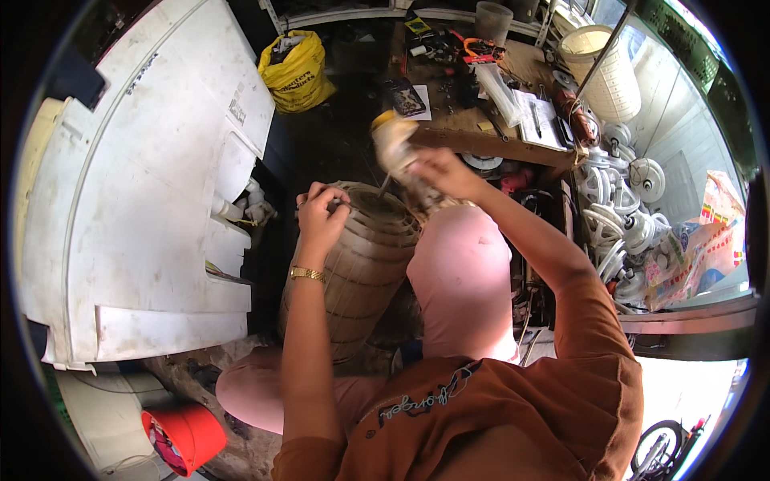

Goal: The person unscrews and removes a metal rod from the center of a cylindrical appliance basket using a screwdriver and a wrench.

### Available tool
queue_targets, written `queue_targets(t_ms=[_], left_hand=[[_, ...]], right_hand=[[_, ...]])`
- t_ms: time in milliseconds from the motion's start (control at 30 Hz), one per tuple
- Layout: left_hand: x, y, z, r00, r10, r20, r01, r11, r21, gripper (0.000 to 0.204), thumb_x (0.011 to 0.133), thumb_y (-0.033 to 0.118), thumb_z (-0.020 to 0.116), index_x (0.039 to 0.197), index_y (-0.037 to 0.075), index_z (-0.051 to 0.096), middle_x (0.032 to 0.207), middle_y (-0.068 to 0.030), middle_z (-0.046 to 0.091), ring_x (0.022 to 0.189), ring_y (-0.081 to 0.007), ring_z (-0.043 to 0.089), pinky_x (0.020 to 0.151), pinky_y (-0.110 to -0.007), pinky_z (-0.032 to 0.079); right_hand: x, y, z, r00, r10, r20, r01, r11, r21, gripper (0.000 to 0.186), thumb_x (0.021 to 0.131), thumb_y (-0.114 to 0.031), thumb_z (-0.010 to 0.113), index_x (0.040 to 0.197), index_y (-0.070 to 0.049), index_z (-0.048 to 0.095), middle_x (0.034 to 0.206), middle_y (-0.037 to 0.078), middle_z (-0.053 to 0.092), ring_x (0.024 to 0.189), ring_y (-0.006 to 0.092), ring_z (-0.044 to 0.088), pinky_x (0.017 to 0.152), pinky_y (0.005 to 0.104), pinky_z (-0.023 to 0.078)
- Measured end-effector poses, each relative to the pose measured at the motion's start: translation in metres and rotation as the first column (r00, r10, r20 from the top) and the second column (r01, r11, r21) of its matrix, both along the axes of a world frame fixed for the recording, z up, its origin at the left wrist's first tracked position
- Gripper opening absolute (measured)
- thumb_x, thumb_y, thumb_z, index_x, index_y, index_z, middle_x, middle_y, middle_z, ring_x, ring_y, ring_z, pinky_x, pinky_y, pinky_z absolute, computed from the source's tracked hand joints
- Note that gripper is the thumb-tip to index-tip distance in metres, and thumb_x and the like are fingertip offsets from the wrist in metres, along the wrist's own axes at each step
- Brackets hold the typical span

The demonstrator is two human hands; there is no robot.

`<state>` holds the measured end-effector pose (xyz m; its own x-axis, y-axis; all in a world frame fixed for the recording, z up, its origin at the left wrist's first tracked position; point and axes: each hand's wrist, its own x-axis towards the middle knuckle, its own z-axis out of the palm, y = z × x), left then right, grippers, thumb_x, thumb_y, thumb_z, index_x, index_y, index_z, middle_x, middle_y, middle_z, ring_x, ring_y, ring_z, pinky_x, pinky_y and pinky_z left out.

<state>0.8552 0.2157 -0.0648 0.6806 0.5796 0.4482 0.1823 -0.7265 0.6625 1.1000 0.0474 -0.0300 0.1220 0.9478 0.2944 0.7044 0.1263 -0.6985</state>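
Between my knees stands a grimy beige ribbed tub [341, 276], round and barrel-like, its darker end [377, 204] facing up. My left hand [321, 207] has its fingers curled over the near-left edge of that end. In my right hand [437, 172], above the tub's far right side, is a pale tool with a yellow end [391, 136], smeared by motion. A thin shaft slants from it down to the tub's top; I cannot make out exactly what kind of tool it is or whether the shaft touches.
A large white appliance panel [160, 200] stands close at left. Beyond are a yellow bag [297, 72] and a wooden bench [481, 144] with tools and papers. White pulley-like wheels [626, 192] pile up at right, below a cream basket [601, 72]. A red bucket [196, 437] sits at lower left.
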Motion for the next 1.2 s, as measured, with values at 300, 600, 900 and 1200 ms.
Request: queue_targets(t_ms=[300, 600, 900, 1200], left_hand=[[-0.003, -0.006, 0.003, 1.0, -0.011, 0.025, 0.011, 1.0, 0.022, 0.009, 0.068, 0.012, 0.064, 0.077, 0.011, 0.067, 0.086, -0.0025, 0.059, 0.082, -0.0235, 0.055, 0.083, -0.034, 0.038], [-0.013, -0.018, 0.015, 0.997, 0.04, -0.062, -0.037, 0.998, 0.049, 0.012, 0.071, 0.012, 0.06, 0.08, 0.01, 0.068, 0.094, -0.0018, 0.062, 0.089, -0.0284, 0.054, 0.081, -0.039, 0.045], [-0.034, -0.024, 0.021, 1.0, 0.028, 0.0, -0.028, 0.998, 0.051, 0.011, 0.069, 0.012, 0.062, 0.078, 0.01, 0.067, 0.092, -0.0015, 0.059, 0.087, -0.0266, 0.052, 0.08, -0.037, 0.043], [-0.052, -0.029, 0.024, 0.998, -0.024, -0.056, 0.024, 1.0, -0.01, 0.011, 0.068, 0.016, 0.063, 0.078, 0.017, 0.067, 0.099, 0.003, 0.058, 0.1, -0.0276, 0.051, 0.091, -0.046, 0.038]], right_hand=[[-0.045, 0.045, -0.012, 0.415, 0.179, 0.892, -0.268, 0.961, -0.068, 0.009, 0.081, -0.014, 0.059, 0.086, -0.012, 0.067, 0.08, -0.001, 0.058, 0.095, 0.0193, 0.055, 0.111, 0.0719, 0.02], [-0.03, 0.041, 0.018, 0.175, 0.177, 0.969, -0.24, 0.962, -0.132, 0.018, 0.086, -0.03, 0.061, 0.088, -0.012, 0.064, 0.083, -0.002, 0.059, 0.097, 0.0181, 0.055, 0.111, 0.0691, 0.023], [-0.037, 0.051, 0.035, 0.279, 0.328, 0.903, -0.364, 0.906, -0.216, 0.013, 0.084, -0.023, 0.063, 0.083, -0.011, 0.06, 0.081, 0.0, 0.058, 0.093, 0.0191, 0.058, 0.114, 0.0685, 0.016], [-0.019, 0.035, 0.056, 0.366, 0.416, 0.832, -0.311, 0.898, -0.313, 0.017, 0.081, -0.015, 0.062, 0.098, -0.015, 0.066, 0.08, 0.005, 0.067, 0.088, 0.0232, 0.065, 0.108, 0.0573, 0.032]])
